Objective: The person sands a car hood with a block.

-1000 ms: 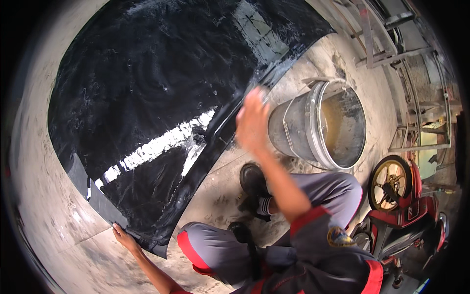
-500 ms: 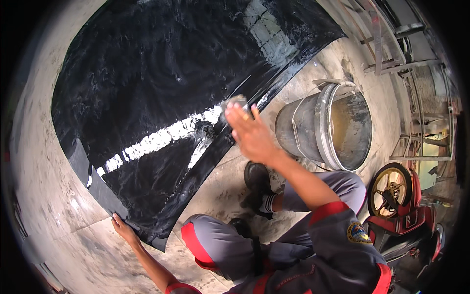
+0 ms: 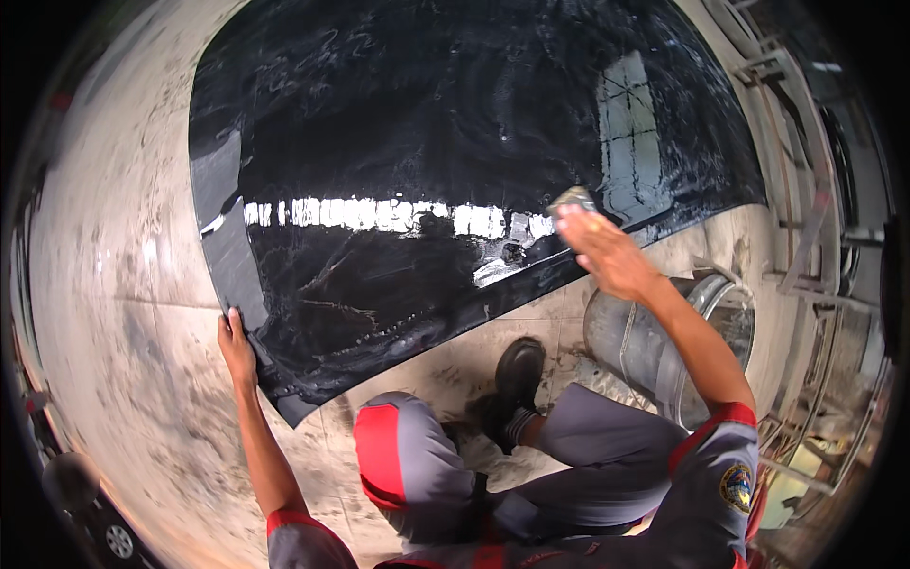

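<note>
Right fingers [image 3: 595,229] nearly straight, holding small pad [image 3: 573,196]

Workshop: metal frames [image 3: 813,232], stained floor [image 3: 161,256]

Left arm [image 3: 268,446] outstretched, grip [image 3: 236,349] perhaps half-curled

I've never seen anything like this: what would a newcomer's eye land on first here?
Probably the big, shiny black panel filling the upper middle, with a bright white band of reflected light across it. Next, the person's right hand on its near right part, a small pad at the fingertips, while the left hand is at its left edge. A grey bucket lies on its side beyond the right knee.
</note>
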The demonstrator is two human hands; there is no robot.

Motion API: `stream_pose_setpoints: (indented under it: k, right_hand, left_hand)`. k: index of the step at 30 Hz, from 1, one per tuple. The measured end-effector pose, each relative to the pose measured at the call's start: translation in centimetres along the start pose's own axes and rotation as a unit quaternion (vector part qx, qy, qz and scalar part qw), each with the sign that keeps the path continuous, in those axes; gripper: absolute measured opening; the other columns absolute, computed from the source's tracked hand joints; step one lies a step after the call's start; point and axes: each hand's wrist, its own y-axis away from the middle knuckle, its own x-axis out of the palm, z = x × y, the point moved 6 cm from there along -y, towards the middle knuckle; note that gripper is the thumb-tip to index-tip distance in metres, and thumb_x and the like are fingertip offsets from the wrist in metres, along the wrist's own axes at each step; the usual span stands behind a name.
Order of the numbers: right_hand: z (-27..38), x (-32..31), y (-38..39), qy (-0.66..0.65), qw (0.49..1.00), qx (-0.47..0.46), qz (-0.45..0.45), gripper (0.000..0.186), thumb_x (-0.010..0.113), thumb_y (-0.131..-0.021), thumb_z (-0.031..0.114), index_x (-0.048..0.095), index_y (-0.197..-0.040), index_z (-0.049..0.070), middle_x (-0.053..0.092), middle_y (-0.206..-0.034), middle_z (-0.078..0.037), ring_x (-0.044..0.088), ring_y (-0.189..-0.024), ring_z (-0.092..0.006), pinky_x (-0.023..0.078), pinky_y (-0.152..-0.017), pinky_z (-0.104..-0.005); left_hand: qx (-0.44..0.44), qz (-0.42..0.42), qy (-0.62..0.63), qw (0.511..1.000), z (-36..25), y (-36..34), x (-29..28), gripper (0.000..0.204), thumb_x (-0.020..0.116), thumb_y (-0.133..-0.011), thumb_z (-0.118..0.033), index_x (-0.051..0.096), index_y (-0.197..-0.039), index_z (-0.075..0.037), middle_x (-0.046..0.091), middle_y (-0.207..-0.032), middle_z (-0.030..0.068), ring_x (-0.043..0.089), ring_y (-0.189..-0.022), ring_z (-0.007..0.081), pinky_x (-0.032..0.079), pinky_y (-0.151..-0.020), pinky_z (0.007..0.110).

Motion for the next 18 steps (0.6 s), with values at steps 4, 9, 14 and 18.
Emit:
stream_pose_setpoints:
  k: [4,9,14,18]
  right_hand:
    - [4.2,-1.6,-4.9,-0.015,0.988,-0.1,0.116,0.06,0.055,-0.099,0.013,0.038,-0.156,0.01,0.033,-0.165,-0.006,0.028,-0.153,-0.0225,0.024,-0.126,-0.0439]
    - [0.9,-1.2,-2.9,-0.02,0.969,-0.085,0.232,0.062,0.056,-0.098,0.01,0.039,-0.157,0.011,0.034,-0.165,-0.007,0.029,-0.153,-0.0238,0.022,-0.126,-0.0465]
    - [1.7,-1.5,-6.6,-0.029,0.962,-0.179,0.202,0.06,0.057,-0.098,0.013,0.041,-0.156,0.014,0.037,-0.164,-0.005,0.029,-0.153,-0.0215,0.021,-0.126,-0.0462]
    - [0.1,-2.6,-6.0,0.027,0.931,-0.155,0.329,0.059,0.057,-0.099,0.014,0.04,-0.156,0.015,0.035,-0.164,-0.004,0.03,-0.153,-0.0201,0.019,-0.127,-0.0466]
  left_hand:
    - [-0.027,-0.001,-0.007,1.0,-0.2,0.2,0.2,0.043,0.05,-0.109,-0.037,0.058,-0.107,0.005,0.058,-0.095,0.0062,0.048,-0.09,0.0141,0.044,-0.085,0.03]
    - [-0.035,-0.005,0.008,0.999,0.1,-0.1,0.1,0.045,0.051,-0.109,-0.038,0.06,-0.117,0.006,0.063,-0.103,0.0082,0.054,-0.097,0.0151,0.045,-0.091,0.03]
    - [-0.017,-0.014,-0.036,0.999,0.2,0.0,-0.1,0.044,0.049,-0.11,-0.038,0.059,-0.108,0.005,0.058,-0.094,0.0055,0.049,-0.09,0.0129,0.044,-0.086,0.029]
    - [-0.023,-0.041,-0.022,0.999,0.2,-0.1,-0.2,0.042,0.049,-0.11,-0.036,0.059,-0.104,0.004,0.055,-0.091,0.0042,0.048,-0.088,0.012,0.044,-0.083,0.028]
